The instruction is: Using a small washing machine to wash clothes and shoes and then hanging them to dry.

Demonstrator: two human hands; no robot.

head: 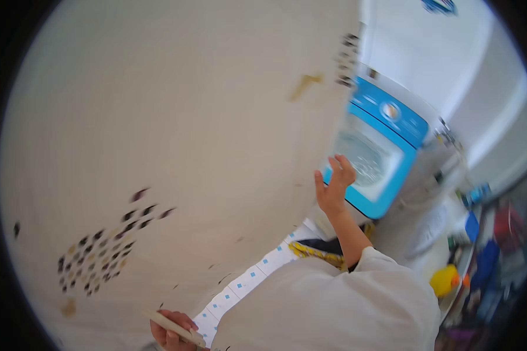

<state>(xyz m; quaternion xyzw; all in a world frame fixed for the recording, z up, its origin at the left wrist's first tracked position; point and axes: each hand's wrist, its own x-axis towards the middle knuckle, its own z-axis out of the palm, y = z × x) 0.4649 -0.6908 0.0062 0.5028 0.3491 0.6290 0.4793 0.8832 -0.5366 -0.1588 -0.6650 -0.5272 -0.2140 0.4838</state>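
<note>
My right hand (336, 188) reaches out with spread fingers over the near left edge of a top-loading washing machine (388, 193) with a bright blue frame and a see-through lid. Nothing shows in its fingers; whether they touch the machine cannot be told. A round dial (391, 111) sits on the machine's blue panel. At the bottom left, my left hand (171, 333) grips a pale, flat, narrow object (175, 327), seen nearly edge-on; its kind is unclear. The picture is blurred.
A broad beige surface (202, 131) with dark and tan marks fills the left. White tiles (246, 278) with small blue squares run beside my shirt. Right of the machine are a tap (445, 131), a yellow toy duck (443, 281) and blurred, mixed items. Yellow-patterned fabric (312, 252) lies near my right forearm.
</note>
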